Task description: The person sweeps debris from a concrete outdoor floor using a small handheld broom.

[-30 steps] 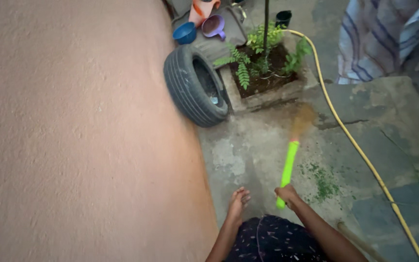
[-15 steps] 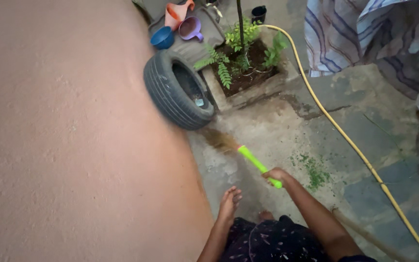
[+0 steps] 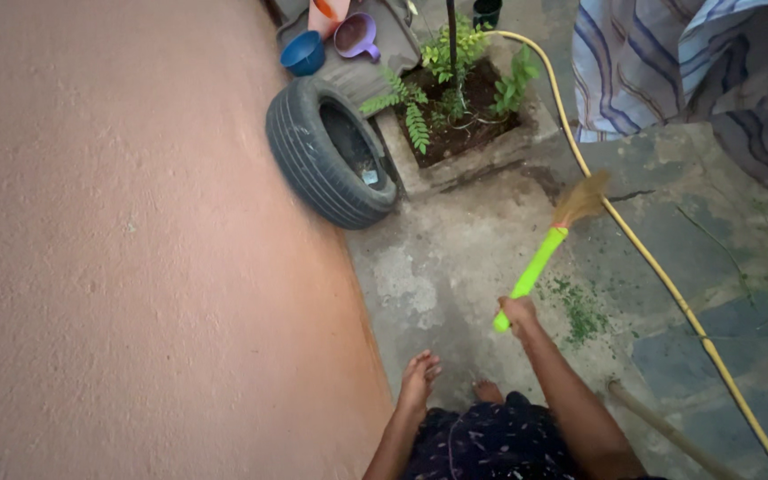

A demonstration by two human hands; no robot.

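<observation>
Concrete yard floor beside a pink wall: the right hand grips the green-handled broom, which has swung rightward toward the yellow hose; the left hand hangs loose, holding nothing.

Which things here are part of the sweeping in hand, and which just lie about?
In use: right hand gripping the green-handled broom; concrete floor under its bristles. Left hand hangs empty.

Lying about: tyre, yellow hose, planter bed, blue bowl, purple cup, striped cloth.
</observation>
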